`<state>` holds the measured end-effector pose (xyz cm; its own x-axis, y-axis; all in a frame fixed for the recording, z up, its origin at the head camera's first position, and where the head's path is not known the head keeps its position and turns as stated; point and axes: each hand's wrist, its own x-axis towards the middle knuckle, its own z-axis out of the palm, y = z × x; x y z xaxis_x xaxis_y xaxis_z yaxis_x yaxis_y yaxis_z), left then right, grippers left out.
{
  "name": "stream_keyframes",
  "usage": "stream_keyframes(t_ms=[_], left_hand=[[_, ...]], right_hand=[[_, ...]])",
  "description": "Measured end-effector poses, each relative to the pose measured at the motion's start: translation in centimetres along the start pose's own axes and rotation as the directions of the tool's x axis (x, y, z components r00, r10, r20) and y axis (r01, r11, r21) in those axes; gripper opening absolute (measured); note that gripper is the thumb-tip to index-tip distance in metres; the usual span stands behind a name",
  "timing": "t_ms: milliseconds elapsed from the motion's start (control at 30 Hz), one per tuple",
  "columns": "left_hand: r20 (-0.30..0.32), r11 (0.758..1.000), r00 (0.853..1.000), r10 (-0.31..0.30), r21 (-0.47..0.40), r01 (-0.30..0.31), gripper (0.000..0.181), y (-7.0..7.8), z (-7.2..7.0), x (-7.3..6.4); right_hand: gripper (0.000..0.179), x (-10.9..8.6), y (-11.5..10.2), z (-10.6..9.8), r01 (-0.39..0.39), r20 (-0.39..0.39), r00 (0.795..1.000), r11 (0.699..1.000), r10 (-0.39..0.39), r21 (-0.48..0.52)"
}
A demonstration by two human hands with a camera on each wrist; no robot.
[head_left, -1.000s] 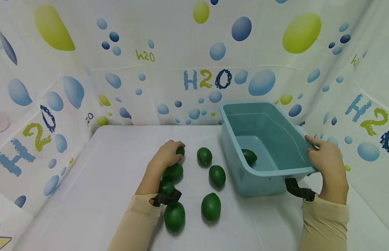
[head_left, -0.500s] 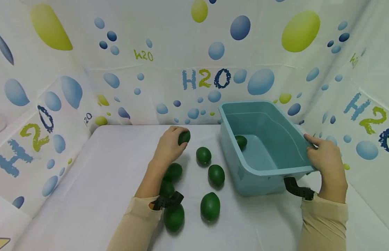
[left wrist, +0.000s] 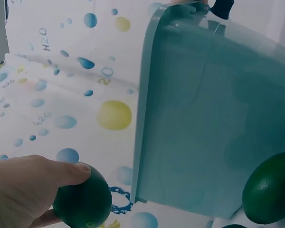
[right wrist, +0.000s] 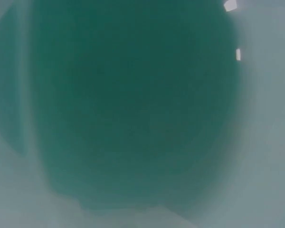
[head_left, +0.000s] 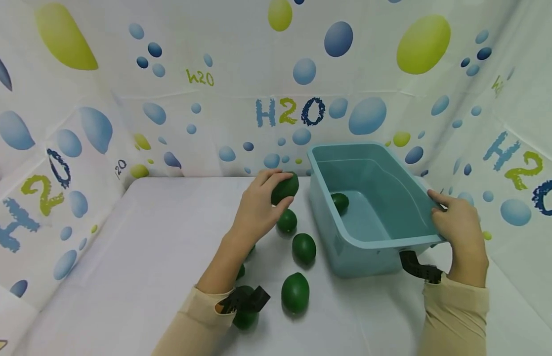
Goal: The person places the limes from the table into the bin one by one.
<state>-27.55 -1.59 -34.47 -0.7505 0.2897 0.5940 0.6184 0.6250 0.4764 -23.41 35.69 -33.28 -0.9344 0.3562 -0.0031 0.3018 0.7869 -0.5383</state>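
Note:
My left hand point(head_left: 257, 207) holds a smooth, dark green oval fruit point(head_left: 286, 189) between thumb and fingers, raised above the table to the left of the bin. In the left wrist view the thumb lies over this same green fruit point(left wrist: 84, 199). At the other side, my right hand point(head_left: 460, 225) grips the near right corner of a teal plastic bin point(head_left: 369, 244) by its rim. Inside the bin, one green fruit point(head_left: 340, 201) lies near the left wall. The right wrist view is filled by the blurred teal wall point(right wrist: 133, 95).
Several more green fruits rest on the white table point(head_left: 169, 237): one point(head_left: 286, 222) behind, one point(head_left: 304, 248) beside the bin, one point(head_left: 295, 293) nearer. Others are partly hidden by my left arm. A white cloth point(head_left: 231, 49) with printed drops surrounds the table.
My left hand has lifted the green fruit off the table and carried it rightward toward the bin. The fruit inside the bin has rolled slightly back and left. The right hand keeps its grip.

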Motion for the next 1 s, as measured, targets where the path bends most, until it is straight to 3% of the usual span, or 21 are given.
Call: stream_keyframes(t_ms=[267,467,600,800,1000], left_hand=[[0.007,0.997,0.997,0.072,0.004,-0.072,0.046,0.4,0.5,-0.3],[-0.025,0.996,0.996,0.09,-0.011,-0.09,0.056,0.5,0.6,-0.3],[-0.066,0.993,0.992,0.112,-0.034,-0.114,0.054,0.7,0.8,-0.4],[-0.115,0.973,0.971,0.211,-0.073,-0.22,0.051,1.4,1.3,-0.4],[-0.08,0.938,0.945,0.318,-0.121,-0.325,0.048,2.2,1.8,-0.5]], right_hand=[[0.053,0.0,-0.1,0.3,0.023,-0.014,1.0,1.0,-0.023,0.004],[0.054,0.1,0.1,0.4,0.046,-0.036,0.998,0.999,-0.046,-0.006],[0.054,0.3,0.2,0.5,0.044,-0.037,0.998,0.999,-0.044,-0.007],[0.053,0.2,0.2,0.3,0.047,-0.035,0.998,0.999,-0.047,-0.003],[0.053,0.0,0.3,0.1,0.034,-0.028,0.999,0.999,-0.034,0.001]])
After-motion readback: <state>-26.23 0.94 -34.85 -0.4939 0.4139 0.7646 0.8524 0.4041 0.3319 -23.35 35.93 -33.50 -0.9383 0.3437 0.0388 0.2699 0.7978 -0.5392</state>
